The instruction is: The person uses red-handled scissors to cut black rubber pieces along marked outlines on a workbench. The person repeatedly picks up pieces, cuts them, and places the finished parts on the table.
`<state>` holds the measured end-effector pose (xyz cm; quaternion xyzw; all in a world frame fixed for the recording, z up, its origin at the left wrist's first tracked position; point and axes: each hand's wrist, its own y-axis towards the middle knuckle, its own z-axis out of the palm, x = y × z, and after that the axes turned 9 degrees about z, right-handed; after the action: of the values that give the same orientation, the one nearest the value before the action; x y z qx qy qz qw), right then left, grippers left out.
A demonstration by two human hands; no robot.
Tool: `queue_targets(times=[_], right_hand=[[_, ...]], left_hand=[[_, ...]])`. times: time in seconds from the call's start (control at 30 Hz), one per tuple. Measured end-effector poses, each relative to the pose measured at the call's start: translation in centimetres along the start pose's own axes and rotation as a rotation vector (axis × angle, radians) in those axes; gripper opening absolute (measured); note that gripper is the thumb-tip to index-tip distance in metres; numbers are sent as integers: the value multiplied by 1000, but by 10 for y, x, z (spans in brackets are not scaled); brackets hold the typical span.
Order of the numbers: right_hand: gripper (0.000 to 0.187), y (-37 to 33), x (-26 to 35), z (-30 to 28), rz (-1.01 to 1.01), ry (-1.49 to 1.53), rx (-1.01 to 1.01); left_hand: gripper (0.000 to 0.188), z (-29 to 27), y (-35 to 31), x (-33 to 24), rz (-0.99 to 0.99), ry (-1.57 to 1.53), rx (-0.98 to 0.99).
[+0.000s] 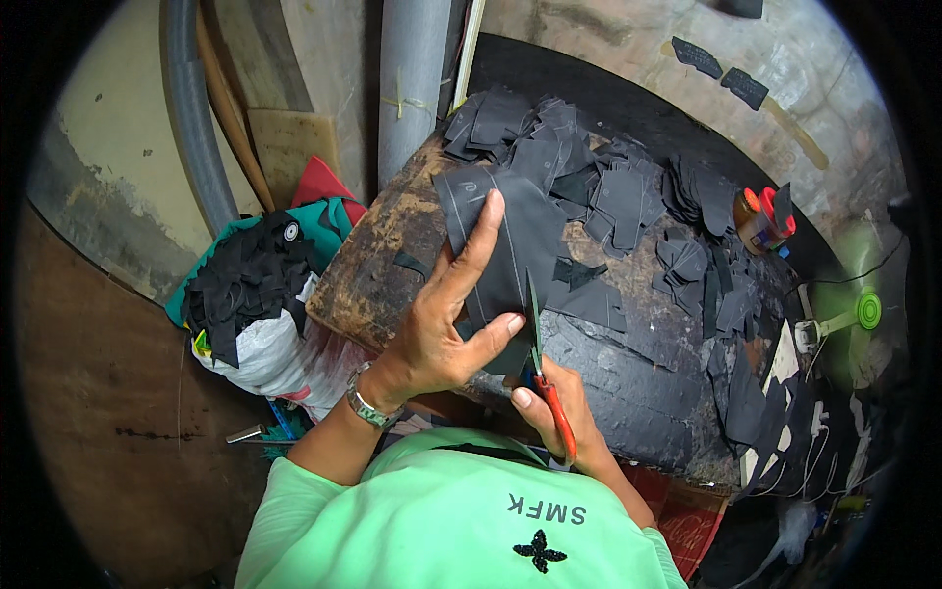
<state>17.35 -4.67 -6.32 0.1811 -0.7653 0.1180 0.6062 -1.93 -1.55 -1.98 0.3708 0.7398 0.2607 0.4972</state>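
Observation:
My left hand holds a long black sheet of leather-like material over a worn workbench, forefinger stretched along it and thumb pinching its lower edge. My right hand grips red-handled scissors whose blades point up into the sheet just right of my left thumb. A metal watch is on my left wrist. The scissors' handles are partly hidden inside my fingers.
Several cut black pieces lie heaped across the back and right of the bench. An orange glue bottle with a red cap stands at the right. A bag stuffed with black scraps sits left of the bench. A grey pipe rises behind.

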Motion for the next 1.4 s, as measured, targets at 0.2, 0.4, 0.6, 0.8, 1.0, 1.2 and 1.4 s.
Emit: queue_targets(times=[0.2,0.4,0.6,0.8,1.0,1.2,1.4], right_hand=[[31,-6,-1,1,123,14,35],[29,-8,-5,1,96,50,43],[44,0,5,-6,173,96,109],[46,0,4,-6,102,59,92],[40,-7,1,-4,184,176,74],[47,2,4,-10,55,121,50],[45,-2,5,-9,178,136,93]], left_hand=[[83,3,-3,2,-16,-42,-20],[78,3,-1,4,-94,-243,-180],[78,7,-4,-4,-180,-322,-131],[80,7,-8,-2,-135,-197,-25],[82,9,-8,1,-200,-288,-34],[87,17,-13,-7,-211,-335,9],[86,19,-15,-5,-205,-377,6]])
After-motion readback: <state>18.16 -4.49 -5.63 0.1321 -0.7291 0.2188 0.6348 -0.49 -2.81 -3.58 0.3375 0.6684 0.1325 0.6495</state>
